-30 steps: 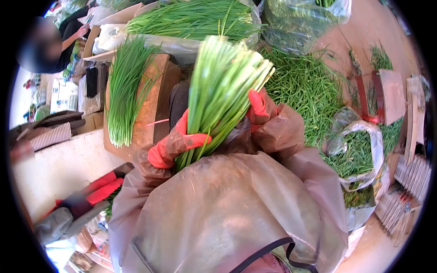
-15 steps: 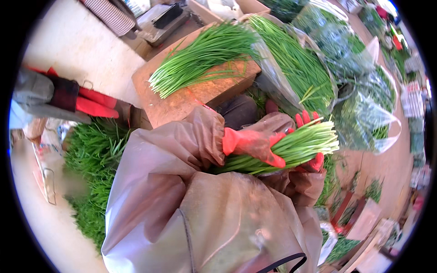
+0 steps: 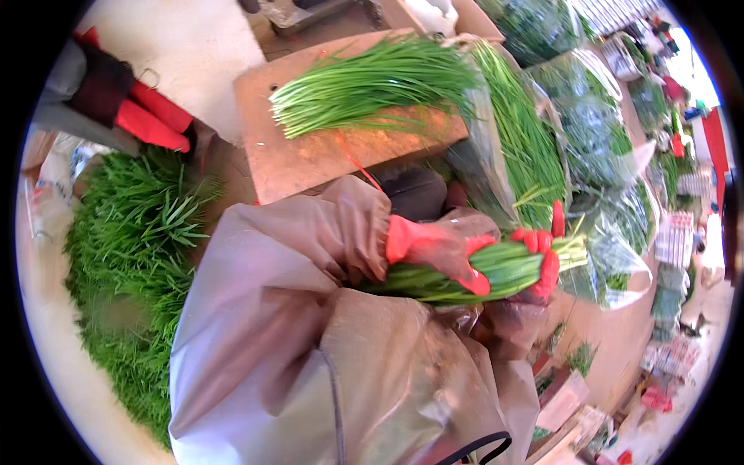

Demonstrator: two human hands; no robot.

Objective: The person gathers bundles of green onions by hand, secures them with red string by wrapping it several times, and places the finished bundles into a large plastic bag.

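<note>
A bunch of green chives lies across my lap, its pale stem ends pointing right. My left hand, in a red rubber glove, is closed over the middle of it. Nearer the pale ends, my right hand, also red-gloved, wraps its fingers round the stems, with one finger sticking up. The leafy end of the bunch is hidden behind my left sleeve. A second bunch of chives rests loose on a wooden board ahead of me.
Right of the board stands an open plastic bag of chives. Beyond it are filled clear bags. A large heap of greens covers the floor at left. Past it shows a person's red sleeve or legwear. A small wooden stand is at lower right.
My right hand's fingers have closed round the stems, where they were spread before. The left hand keeps its hold. The whole view has shifted, showing more of the heap of greens.
</note>
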